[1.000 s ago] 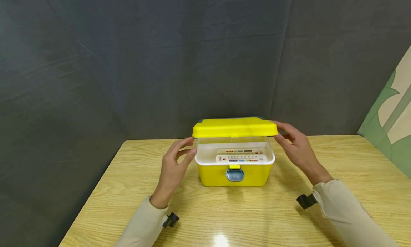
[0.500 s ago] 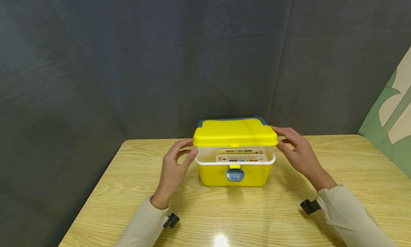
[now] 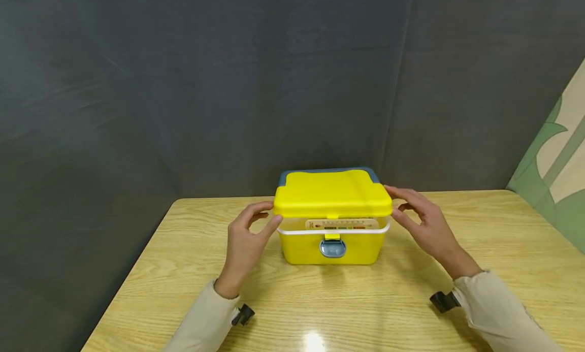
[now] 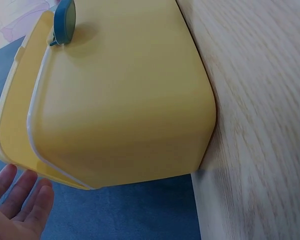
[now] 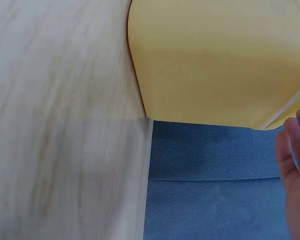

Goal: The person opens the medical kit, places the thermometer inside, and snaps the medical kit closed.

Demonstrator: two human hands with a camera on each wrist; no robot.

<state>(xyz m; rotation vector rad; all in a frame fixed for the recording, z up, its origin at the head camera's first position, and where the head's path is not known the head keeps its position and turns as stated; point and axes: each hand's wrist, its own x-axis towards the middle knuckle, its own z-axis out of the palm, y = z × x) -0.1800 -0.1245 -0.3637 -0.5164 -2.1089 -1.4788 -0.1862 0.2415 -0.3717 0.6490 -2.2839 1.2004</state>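
Observation:
A yellow plastic storage box (image 3: 297,250) with a white rim stands on the wooden table. Its yellow lid (image 3: 332,194), with blue-grey parts at the back, is tilted partly down, leaving a gap at the front. My left hand (image 3: 247,245) holds the lid's left front corner between thumb and fingers; the left wrist view shows the fingers (image 4: 25,197) at its edge. On the opposite side, my right hand (image 3: 427,227) holds the right front corner. Inside the gap shows a pale printed card (image 3: 340,224) with a scale. A blue-grey latch (image 3: 332,248) hangs at the front.
The wooden table (image 3: 183,291) carries the box near its back edge. Behind it hangs a dark grey cloth (image 3: 228,88). A green and beige patterned panel (image 3: 557,154) borders the right side. Small black devices (image 3: 242,315) sit at both sleeve cuffs.
The lid has swung down toward the rim, covering more of the cards inside. My right hand has lowered with it; my left hand has stayed almost in place.

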